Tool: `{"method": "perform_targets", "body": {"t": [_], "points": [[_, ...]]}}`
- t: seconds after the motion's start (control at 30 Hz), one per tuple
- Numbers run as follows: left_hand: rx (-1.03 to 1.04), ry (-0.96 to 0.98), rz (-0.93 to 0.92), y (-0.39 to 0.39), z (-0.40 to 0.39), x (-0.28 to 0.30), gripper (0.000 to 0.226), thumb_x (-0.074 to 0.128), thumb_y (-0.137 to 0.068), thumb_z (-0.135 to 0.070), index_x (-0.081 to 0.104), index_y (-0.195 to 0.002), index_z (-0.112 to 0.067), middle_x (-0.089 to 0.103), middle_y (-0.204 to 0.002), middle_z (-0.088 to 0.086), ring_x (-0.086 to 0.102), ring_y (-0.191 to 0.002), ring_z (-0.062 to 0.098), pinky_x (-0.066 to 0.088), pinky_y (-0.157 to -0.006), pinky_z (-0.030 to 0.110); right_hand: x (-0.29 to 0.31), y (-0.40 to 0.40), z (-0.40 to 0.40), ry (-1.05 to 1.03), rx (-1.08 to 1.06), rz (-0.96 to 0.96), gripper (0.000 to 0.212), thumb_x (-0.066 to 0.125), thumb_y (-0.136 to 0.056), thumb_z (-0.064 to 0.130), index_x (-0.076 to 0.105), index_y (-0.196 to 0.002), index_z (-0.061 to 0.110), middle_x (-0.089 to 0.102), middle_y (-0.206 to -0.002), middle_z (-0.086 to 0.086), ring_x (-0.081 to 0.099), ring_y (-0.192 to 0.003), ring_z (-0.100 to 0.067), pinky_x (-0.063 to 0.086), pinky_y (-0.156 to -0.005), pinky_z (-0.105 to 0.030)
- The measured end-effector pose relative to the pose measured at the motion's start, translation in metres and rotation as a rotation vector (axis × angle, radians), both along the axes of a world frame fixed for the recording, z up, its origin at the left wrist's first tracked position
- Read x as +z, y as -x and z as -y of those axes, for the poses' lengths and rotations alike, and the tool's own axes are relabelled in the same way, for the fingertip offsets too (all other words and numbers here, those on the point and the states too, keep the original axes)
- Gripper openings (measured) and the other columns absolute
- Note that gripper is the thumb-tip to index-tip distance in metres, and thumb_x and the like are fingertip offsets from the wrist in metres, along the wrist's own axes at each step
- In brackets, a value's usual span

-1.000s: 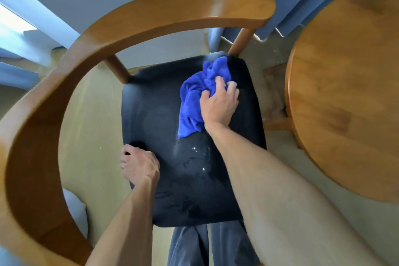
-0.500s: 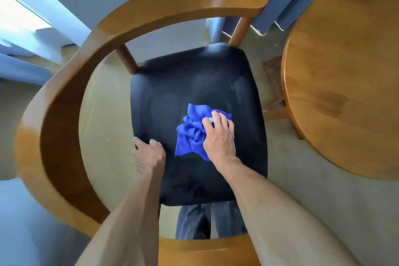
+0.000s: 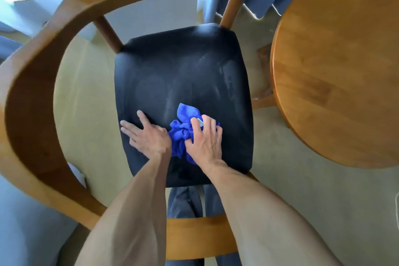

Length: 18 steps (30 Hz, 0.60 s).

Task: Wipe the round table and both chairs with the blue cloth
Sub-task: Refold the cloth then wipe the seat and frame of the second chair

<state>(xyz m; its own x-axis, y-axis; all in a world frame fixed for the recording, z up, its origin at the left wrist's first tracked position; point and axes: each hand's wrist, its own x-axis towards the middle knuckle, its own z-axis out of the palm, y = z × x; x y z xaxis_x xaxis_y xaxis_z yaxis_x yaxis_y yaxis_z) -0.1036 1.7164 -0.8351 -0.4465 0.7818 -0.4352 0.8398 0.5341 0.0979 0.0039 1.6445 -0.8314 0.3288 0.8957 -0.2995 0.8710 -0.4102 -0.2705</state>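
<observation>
Chair frame [image 3: 32, 84]: curved wooden armrest ring around the seat; whether it has been wiped cannot be told.
Left hand [image 3: 146, 136]: fingers [image 3: 129, 130] spread nearly flat, palm down on the seat, holding nothing, touching the cloth's left edge.
Seat [image 3: 183, 67]: black pad with faint pale smears across its far half; judged mid-wipe.
Blue cloth [image 3: 183, 131]: bunched on the near part of the seat, between both hands.
Right hand [image 3: 205, 142]: fingers curled over the cloth, pressing and gripping it.
Desk [image 3: 336, 67]: round wooden top just right of the chair, bare; wiped or not cannot be told.
Remaining: judged, finish this chair; a second chair is not in view.
</observation>
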Motion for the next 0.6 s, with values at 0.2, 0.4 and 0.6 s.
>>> {"method": "perform_targets", "body": {"t": [0.2,0.4,0.6], "points": [[-0.098,-0.01,-0.02,-0.001,-0.032,-0.006,0.061,0.041,-0.098,-0.028,0.02,-0.155,-0.024,0.003,-0.161,0.024,0.007,-0.149,0.037,0.023,-0.112,0.049,-0.01,-0.006,-0.007,-0.076,-0.006,0.038,0.041,0.067,-0.065,0.012,0.053,-0.103,0.019,0.053,-0.113,-0.007,0.049,-0.093,-0.028,0.041,-0.075,-0.04],[0.095,0.108,0.023,0.034,-0.038,-0.014,0.063,0.022,-0.099,-0.052,0.0,-0.156,-0.035,0.021,-0.155,0.024,0.026,-0.14,0.038,0.029,-0.107,0.056,-0.013,-0.059,-0.08,-0.194,-0.277,0.109,0.045,0.058,-0.07,0.011,0.059,-0.115,0.017,0.056,-0.123,-0.009,0.052,-0.111,-0.032,0.043,-0.08,-0.045],[0.071,0.073,0.018,0.033,-0.036,-0.017,0.064,0.021,-0.099,-0.057,0.001,-0.156,-0.035,0.023,-0.154,0.025,0.03,-0.137,0.04,0.029,-0.109,0.055,-0.001,-0.16,-0.199,-0.047,-0.495,0.116,0.047,0.048,-0.091,0.01,0.051,-0.133,0.031,0.046,-0.141,0.0,0.037,-0.135,-0.025,0.033,-0.102,-0.05]]}}
